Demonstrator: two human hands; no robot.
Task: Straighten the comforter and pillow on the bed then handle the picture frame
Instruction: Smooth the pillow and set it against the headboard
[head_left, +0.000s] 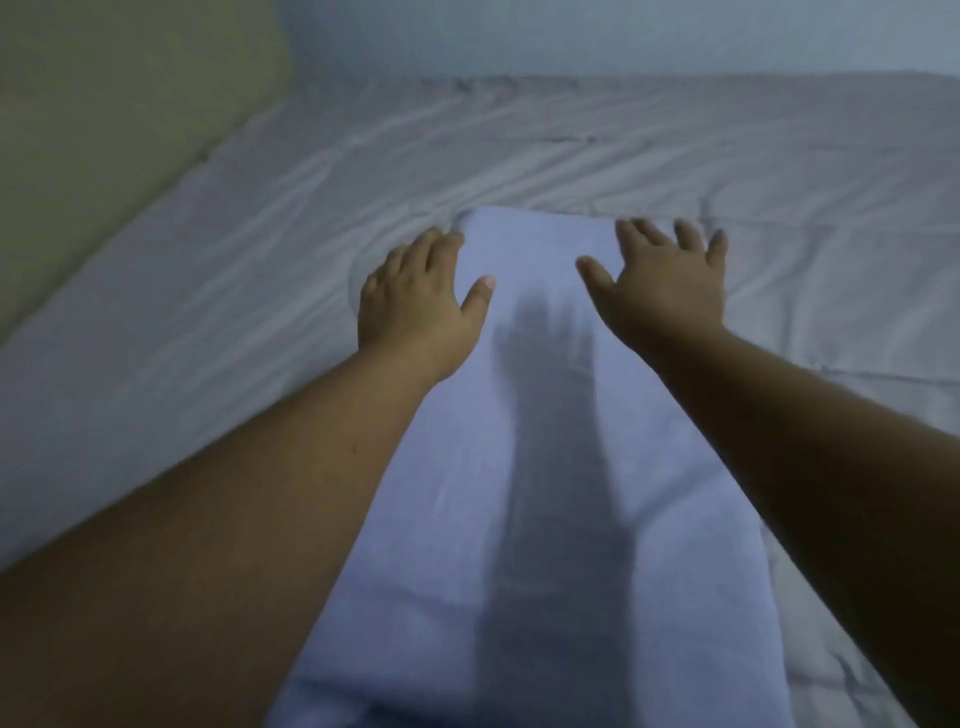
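Note:
A pale blue pillow (540, 467) lies lengthwise on the white comforter (571, 150), running from the bottom of the view to mid-frame. My left hand (421, 306) rests at the pillow's far left corner, fingers curled over its edge, thumb on top. My right hand (670, 280) hovers or presses flat near the far right corner with fingers spread. Neither hand holds anything. Both forearms stretch along the pillow's sides and cast a shadow down its middle. No picture frame is visible.
The comforter is wrinkled across the far half of the bed. A beige padded headboard or wall panel (114, 114) borders the bed on the left. A plain pale wall (623, 36) runs along the far side.

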